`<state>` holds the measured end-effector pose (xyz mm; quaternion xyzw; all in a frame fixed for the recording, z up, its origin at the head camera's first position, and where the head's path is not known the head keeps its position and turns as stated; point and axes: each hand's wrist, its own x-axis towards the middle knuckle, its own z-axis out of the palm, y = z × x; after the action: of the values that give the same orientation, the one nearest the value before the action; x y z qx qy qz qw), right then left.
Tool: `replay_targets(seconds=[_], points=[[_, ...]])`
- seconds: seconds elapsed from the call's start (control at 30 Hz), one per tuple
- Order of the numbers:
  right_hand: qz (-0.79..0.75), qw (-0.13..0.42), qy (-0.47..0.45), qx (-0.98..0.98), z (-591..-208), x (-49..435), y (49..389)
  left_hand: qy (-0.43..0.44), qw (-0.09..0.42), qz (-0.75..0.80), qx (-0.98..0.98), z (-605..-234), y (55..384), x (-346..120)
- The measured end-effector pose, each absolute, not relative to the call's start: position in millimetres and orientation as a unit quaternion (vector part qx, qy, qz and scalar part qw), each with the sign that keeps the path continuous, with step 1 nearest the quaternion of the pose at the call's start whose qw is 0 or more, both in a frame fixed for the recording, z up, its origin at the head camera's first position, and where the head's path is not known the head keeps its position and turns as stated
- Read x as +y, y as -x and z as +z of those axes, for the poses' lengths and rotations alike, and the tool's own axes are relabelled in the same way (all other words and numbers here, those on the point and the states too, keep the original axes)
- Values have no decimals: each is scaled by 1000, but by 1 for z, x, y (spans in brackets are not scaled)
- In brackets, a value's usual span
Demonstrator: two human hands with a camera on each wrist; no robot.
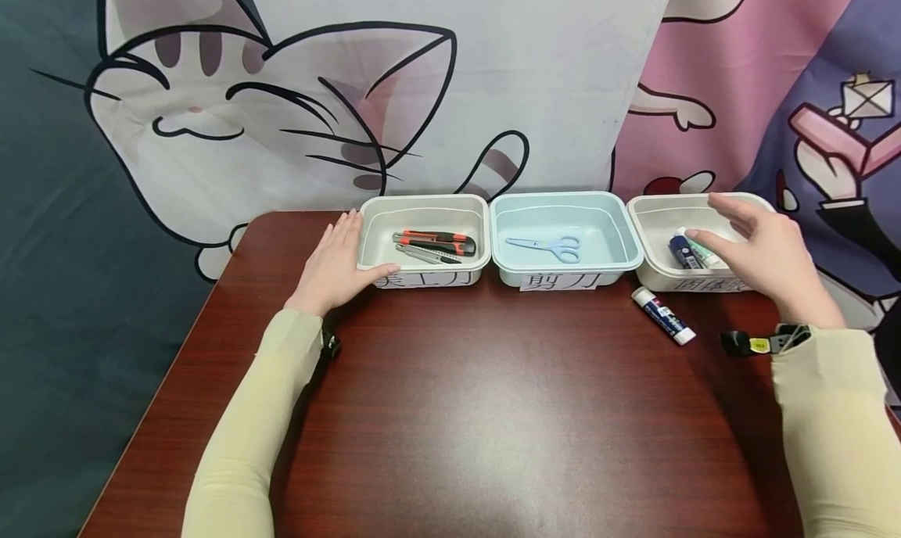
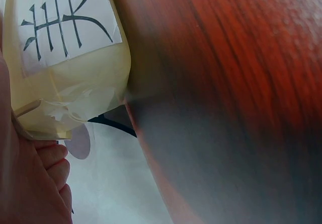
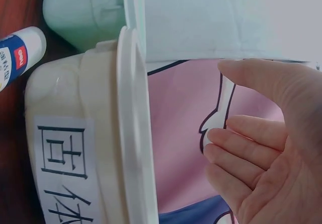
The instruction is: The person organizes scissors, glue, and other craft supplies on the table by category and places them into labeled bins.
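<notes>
My left hand rests against the left side of a cream bin, fingers straight along its wall and thumb at the front rim. Inside that bin lie red-and-black utility knives and a slim grey one. Above the right-hand cream bin hovers my right hand, palm facing inward and fingers extended, holding nothing. Partly hidden behind its thumb are glue sticks in that bin. Another glue stick lies on the table in front, its label visible in the right wrist view.
Between the two cream bins stands a light blue bin holding blue scissors. Paper labels with handwritten characters are on the bins' fronts. The dark brown table reaches back to a cloth printed with cartoon figures.
</notes>
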<state>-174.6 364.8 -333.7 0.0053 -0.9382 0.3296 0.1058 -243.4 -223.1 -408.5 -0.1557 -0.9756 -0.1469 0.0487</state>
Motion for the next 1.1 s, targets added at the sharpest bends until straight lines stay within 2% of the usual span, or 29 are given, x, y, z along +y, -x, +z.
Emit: replay_targets(seconds=[0.73, 1.1], points=[[338, 101, -8, -936, -314, 348, 158, 155, 45, -141, -977, -408, 244, -224], [322, 120, -42, -938, -313, 341, 152, 160, 36, -114, -980, -401, 242, -223]])
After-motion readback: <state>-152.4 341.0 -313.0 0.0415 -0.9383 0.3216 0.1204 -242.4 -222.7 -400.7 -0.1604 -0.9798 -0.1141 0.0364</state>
